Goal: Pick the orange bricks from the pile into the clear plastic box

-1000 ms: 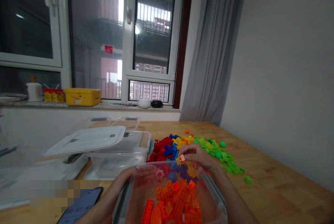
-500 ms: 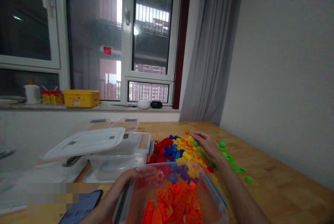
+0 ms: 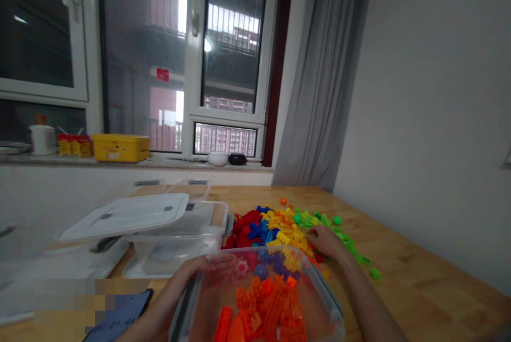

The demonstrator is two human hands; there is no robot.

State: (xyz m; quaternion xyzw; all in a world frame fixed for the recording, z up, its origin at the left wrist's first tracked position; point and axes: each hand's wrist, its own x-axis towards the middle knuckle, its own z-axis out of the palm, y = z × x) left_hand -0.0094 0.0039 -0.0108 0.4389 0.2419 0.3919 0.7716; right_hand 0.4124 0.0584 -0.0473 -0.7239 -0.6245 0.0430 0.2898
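Observation:
A clear plastic box (image 3: 319, 299) stands at the front, holding several orange building blocks (image 3: 263, 305). My left hand (image 3: 213, 266) is closed on the box's far left corner, fingers along the outside of its far wall. Beyond the box lies a pile of colored blocks: red blocks (image 3: 245, 227), blue blocks (image 3: 255, 231), yellow blocks (image 3: 285, 236) and green blocks (image 3: 351, 243). My right hand (image 3: 325, 241) is down at the right side of the yellow blocks, its fingers curled. The fingertips are partly hidden, so any piece between them is too small to tell.
Clear boxes (image 3: 175, 251) and a white lid (image 3: 131, 215) are stacked on the left of the wooden table (image 3: 419, 283). A phone (image 3: 120, 315) lies at the front left. An orange ball (image 3: 283, 201) sits behind the pile. A yellow box (image 3: 121, 148) stands on the windowsill.
My right hand has moved from the back of the pile toward me, down to the right side of the yellow blocks. My left hand stays on the box. The view has shifted slightly.

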